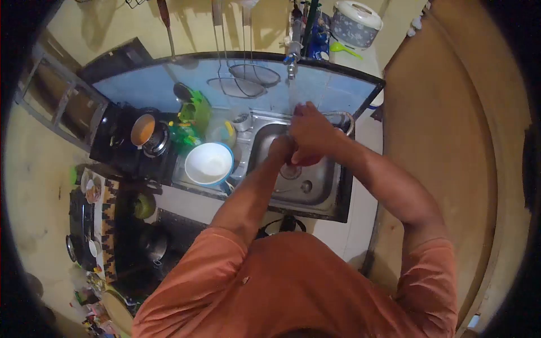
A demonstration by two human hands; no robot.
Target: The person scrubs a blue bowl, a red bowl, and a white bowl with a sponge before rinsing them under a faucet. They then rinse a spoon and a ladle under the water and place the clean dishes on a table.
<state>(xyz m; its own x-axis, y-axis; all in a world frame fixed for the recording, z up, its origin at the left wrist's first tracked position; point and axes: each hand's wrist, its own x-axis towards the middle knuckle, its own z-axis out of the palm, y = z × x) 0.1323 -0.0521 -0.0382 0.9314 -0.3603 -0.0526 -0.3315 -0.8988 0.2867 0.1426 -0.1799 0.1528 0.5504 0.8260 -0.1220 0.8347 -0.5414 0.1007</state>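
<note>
Both hands are over the metal sink (pixel 324 194), below the tap (pixel 292 59), from which water seems to run. My right hand (pixel 313 135) is bent at the wrist, partly over a reddish object (pixel 309 160) that I cannot make out clearly. My left hand (pixel 282 149) is close against it, its fingers mostly hidden behind the right hand. Something round and clear shows just below the hands in the basin, too blurred to name. What either hand grips is not visible.
Left of the sink stand a white bowl with a blue rim (pixel 209 164), green bottles (pixel 183 134) and a green rack (pixel 195 111). A pan (pixel 144 129) sits by the stove burner. Strainers (pixel 253 74) hang on the wall. A patterned pot (pixel 355 25) stands at upper right.
</note>
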